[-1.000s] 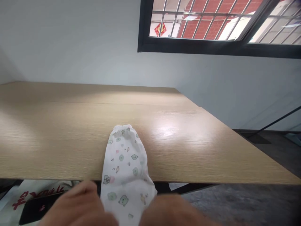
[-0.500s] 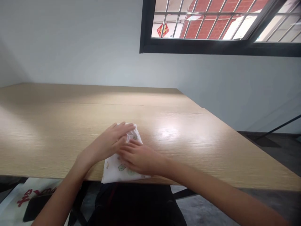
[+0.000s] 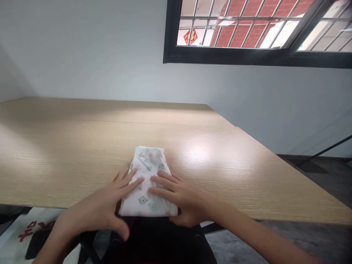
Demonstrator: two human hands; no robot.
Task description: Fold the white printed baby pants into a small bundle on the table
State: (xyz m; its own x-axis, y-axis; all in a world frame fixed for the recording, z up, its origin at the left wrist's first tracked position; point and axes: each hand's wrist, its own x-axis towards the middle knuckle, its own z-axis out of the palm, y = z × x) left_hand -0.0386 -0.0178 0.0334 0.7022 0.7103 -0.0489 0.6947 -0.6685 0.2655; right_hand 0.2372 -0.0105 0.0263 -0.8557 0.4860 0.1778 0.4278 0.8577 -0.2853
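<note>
A small white cloth point(image 3: 148, 172) printed with little green animal faces lies folded on the wooden table point(image 3: 82, 146), at its near edge. My left hand point(image 3: 104, 207) rests on the cloth's near left corner, fingers spread flat across the fabric and thumb hanging below the table edge. My right hand point(image 3: 178, 198) lies flat on the cloth's near right part, fingers stretched toward the left. Both hands press on the cloth without gripping it.
A white bag with red lettering point(image 3: 24, 234) sits on the floor at lower left, below the table. A dark barred window point(image 3: 247, 33) is set in the wall above. A thin black rod point(image 3: 324, 145) slants down at the right over grey floor.
The cloth hung over the table edge a second ago; it now lies folded shorter on the table. Both hands slid back from its far end to its near end.
</note>
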